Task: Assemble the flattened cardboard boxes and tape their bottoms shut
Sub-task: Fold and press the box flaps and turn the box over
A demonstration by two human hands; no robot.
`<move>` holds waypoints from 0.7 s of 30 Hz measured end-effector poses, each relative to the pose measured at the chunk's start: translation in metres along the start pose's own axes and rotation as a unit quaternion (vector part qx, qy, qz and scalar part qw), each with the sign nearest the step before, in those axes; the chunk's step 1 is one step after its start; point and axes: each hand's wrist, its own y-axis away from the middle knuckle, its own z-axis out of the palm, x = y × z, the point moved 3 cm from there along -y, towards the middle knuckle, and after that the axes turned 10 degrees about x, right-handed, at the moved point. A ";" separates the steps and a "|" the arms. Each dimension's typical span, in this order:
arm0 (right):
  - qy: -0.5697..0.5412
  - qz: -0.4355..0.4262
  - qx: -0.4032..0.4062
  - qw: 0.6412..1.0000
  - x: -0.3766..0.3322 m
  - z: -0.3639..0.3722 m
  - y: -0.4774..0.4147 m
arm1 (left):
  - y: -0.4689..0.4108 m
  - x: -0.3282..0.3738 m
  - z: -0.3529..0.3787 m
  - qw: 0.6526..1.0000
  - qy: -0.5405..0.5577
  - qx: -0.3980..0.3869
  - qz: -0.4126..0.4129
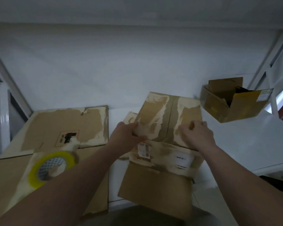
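Observation:
A worn brown cardboard box (163, 160) stands in front of me on the white table (252, 144), with its flaps (168, 115) folded over and torn paper patches showing. My left hand (127, 136) grips the left flap's near edge, thumb under it. My right hand (198, 134) rests on the right flap with fingers curled at its edge. A roll of yellow tape (51, 168) lies on a flattened cardboard box (59, 136) at the left.
An assembled open cardboard box (235, 101) sits at the table's far right. A white wall rises behind the table. White frame posts stand at the left and right. A dark object (278, 185) lies below the table's right edge.

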 end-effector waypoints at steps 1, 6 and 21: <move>0.071 -0.027 0.014 0.997 -0.005 0.003 0.000 | 0.004 -0.002 -0.003 1.000 0.023 -0.013 -0.001; 0.109 -0.156 0.074 0.979 -0.047 0.030 0.027 | 0.020 -0.061 -0.032 0.996 -0.034 -0.023 -0.077; -0.021 -0.284 0.051 0.957 -0.090 0.074 0.095 | 0.075 -0.139 -0.063 0.959 -0.222 0.055 -0.169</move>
